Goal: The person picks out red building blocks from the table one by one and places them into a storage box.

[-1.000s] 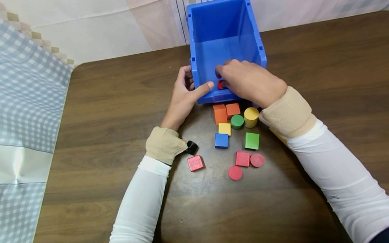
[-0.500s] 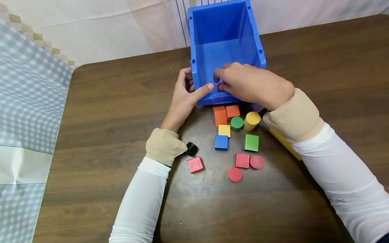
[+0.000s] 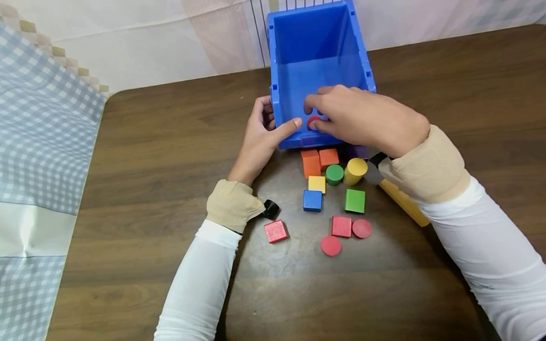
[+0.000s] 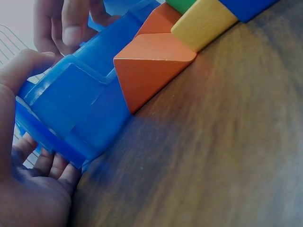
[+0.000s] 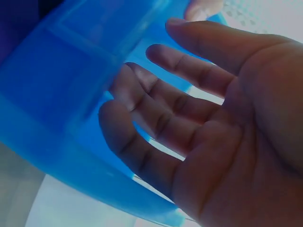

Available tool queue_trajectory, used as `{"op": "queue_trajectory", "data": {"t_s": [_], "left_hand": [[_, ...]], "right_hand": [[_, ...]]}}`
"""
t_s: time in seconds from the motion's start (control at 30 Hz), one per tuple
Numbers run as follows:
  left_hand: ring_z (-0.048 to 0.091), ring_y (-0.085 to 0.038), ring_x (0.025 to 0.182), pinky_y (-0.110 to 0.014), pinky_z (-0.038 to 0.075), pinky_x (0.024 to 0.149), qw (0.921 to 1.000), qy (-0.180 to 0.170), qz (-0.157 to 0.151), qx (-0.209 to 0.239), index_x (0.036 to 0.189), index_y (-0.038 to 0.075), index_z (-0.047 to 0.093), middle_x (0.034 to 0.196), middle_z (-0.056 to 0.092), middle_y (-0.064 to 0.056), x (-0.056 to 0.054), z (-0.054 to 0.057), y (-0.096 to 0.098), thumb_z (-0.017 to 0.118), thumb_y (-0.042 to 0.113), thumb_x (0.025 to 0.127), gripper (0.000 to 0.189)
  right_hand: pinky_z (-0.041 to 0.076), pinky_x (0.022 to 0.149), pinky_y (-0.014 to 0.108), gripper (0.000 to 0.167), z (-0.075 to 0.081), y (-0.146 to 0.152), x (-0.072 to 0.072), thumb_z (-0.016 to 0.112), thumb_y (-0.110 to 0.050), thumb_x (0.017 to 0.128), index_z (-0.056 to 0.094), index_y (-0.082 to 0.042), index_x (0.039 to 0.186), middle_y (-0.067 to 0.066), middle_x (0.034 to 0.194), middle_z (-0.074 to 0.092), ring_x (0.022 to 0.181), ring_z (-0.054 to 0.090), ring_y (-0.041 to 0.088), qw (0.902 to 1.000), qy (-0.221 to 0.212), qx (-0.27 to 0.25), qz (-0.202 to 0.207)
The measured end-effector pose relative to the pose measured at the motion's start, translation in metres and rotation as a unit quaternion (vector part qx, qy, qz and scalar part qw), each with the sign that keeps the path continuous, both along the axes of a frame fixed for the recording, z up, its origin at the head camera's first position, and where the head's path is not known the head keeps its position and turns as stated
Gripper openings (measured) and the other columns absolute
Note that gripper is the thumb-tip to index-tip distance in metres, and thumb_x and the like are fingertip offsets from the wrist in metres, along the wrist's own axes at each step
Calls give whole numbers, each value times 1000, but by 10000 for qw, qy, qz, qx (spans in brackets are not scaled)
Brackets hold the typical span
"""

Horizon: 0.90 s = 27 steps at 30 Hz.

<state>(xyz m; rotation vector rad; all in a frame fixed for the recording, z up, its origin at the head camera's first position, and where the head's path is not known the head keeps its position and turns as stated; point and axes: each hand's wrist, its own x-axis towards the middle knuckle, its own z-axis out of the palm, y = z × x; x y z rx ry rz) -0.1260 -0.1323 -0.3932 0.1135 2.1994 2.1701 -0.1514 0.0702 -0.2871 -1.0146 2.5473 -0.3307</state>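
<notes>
A blue plastic bin [image 3: 294, 139] stands against the back of the table. My left hand [image 3: 262, 130] grips its near left corner, thumb over the rim and fingers along the outer wall; the left wrist view shows this hand [image 4: 33, 189] around the bin's corner [image 4: 71, 104]. Inside the bin lies a red disc [image 3: 314, 121], partly covered by the thumb of my right hand [image 3: 367, 118]. In the right wrist view that hand [image 5: 218, 123] has loosely bent, spread fingers with nothing between them, over the bin's wall [image 5: 61, 104].
Before the bin lie orange blocks [image 3: 311, 163], a purple block [image 3: 358, 152], a green cylinder [image 3: 334, 174], a yellow cylinder [image 3: 356, 171], yellow [image 3: 317, 184], blue [image 3: 312, 201] and green cubes [image 3: 355, 201]. Nearer are red pieces [image 3: 341, 226]. A long yellow block [image 3: 404, 204] lies beside the right forearm.
My right hand and forearm have shifted slightly right, uncovering more of the red disc and the long yellow block. The left hand keeps its grip on the bin.
</notes>
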Motion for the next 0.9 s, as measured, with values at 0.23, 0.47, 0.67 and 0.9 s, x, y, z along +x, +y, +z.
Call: {"op": "queue_trajectory", "data": {"t_s": [0.23,0.47,0.67,0.9], "left_hand": [[63,-26,117,-36,55,102,10000,23,-10,40,145,2,42,133,56,-18,-2,0,2,78,21,93,67],[62,-27,118,-35,55,103,10000,30,-27,72,145,1,42,134,56,-18,-4,-1,2,78,20,92,66],[62,-27,119,-35,55,103,9999,50,-52,101,144,2,42,134,56,-18,-5,0,3,78,21,92,65],[62,-25,117,-35,56,102,9999,46,-54,140,144,1,42,134,55,-20,-5,0,3,78,21,92,66]], "right_hand": [[59,90,53,37,10,2,3,59,-25,109,61,-3,139,22,129,64,104,67,34,10000,51,36,-30],[59,89,53,37,19,4,9,61,-26,108,61,-4,138,21,129,63,102,67,34,9997,224,26,-9],[60,85,53,38,26,6,14,61,-28,108,59,-5,138,20,127,63,97,67,32,9993,351,77,34],[61,81,55,41,34,6,23,65,-27,106,59,-7,141,22,130,62,93,68,33,9988,451,128,134]]}}
